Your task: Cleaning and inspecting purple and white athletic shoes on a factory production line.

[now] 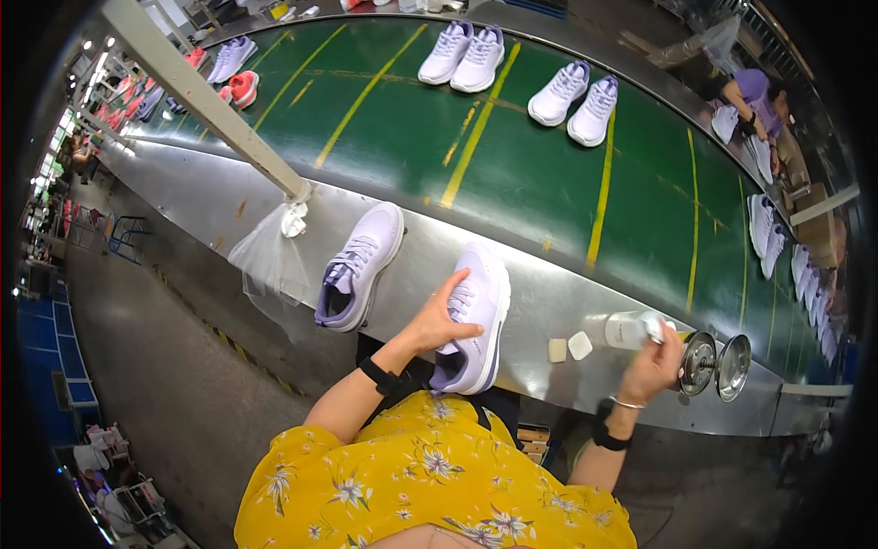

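Note:
My left hand (444,316) is wrapped over a pale lilac sneaker (489,288), thumb and fingers spread across its laces and side. The shoe lies on the metal ledge with its toe pointing away from me. To its left rests a matching lilac sneaker (362,261), untouched. Out to the right, my right hand (655,366) is closed at the white top of a clear bottle (625,330) lying or tilted on the ledge. Something white shows at its fingertips; whether it is the cap or a cloth I cannot tell.
Two small pale blocks (569,348) and metal dishes (713,366) are on the steel ledge (540,393). Beyond runs a green conveyor belt (375,128) with pairs of sneakers (574,101). A metal post (206,96) with a plastic bag (272,256) stands left. A co-worker (759,105) is far right.

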Available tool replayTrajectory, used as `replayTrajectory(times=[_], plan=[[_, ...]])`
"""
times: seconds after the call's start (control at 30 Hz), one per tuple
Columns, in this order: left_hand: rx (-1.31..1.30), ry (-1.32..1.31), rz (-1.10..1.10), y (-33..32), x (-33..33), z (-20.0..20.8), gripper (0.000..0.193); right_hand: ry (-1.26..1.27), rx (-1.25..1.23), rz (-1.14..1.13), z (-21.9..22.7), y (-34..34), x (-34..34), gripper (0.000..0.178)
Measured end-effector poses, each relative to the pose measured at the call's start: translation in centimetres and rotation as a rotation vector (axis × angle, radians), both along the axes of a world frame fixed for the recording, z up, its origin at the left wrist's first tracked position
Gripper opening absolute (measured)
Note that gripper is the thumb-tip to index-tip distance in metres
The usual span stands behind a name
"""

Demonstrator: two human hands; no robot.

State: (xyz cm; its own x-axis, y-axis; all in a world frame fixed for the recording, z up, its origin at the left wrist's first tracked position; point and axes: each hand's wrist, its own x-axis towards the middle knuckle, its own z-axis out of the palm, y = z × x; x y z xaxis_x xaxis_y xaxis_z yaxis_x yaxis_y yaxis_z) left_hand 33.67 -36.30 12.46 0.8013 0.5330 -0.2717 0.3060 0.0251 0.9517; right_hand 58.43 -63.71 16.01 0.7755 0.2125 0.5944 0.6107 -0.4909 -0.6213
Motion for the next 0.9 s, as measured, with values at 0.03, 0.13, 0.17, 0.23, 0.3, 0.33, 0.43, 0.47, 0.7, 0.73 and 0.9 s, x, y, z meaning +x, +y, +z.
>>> replayTrajectory(times=[0.03, 0.13, 0.17, 0.23, 0.3, 0.33, 0.43, 0.47, 0.7, 0.73, 0.9], plan=[[-0.013, 0.004, -0.011, 0.0, 0.0, 0.3, 0.102, 0.083, 0.016, 0.085, -0.5, 2.0, -1.3, 0.027], [0.049, 0.081, -0.032, 0.0, -0.2, 1.0, 0.105, 0.295, 0.067, 0.397, -1.0, 10.0, -5.9, 0.024], [0.038, 0.073, -0.024, 0.0, -0.2, 0.9, 0.105, 0.351, 0.069, 0.483, -2.4, 12.0, -6.6, 0.025], [0.017, 0.065, -0.018, 0.0, -0.2, 0.8, 0.106, 0.428, 0.113, 0.592, -3.5, 15.8, -7.5, 0.027], [0.017, 0.087, -0.027, 0.1, 0.1, 0.9, 0.106, 0.437, 0.112, 0.588, -3.3, 18.6, -7.5, 0.027], [0.007, 0.088, -0.029, 0.1, 0.0, 0.9, 0.106, 0.444, 0.119, 0.601, -3.3, 19.4, -7.5, 0.028], [0.021, 0.059, -0.02, 0.1, 0.0, 0.9, 0.106, 0.269, 0.01, 0.62, -5.0, 20.0, -7.7, 0.028], [0.054, 0.086, -0.028, 0.0, -0.1, 1.0, 0.105, 0.292, -0.015, 0.609, -5.1, 19.4, -8.0, 0.028], [0.052, 0.222, -0.06, 0.2, 0.4, 2.4, 0.104, 0.423, -0.078, 0.595, -4.1, 19.3, -8.2, 0.022], [0.04, 0.222, -0.069, 0.1, 0.4, 2.2, 0.104, 0.428, -0.089, 0.584, -4.2, 20.5, -7.5, 0.022], [0.171, 0.175, -0.038, -0.4, 0.6, 1.1, 0.105, 0.416, -0.09, 0.677, -5.1, 23.4, -6.1, 0.015]])
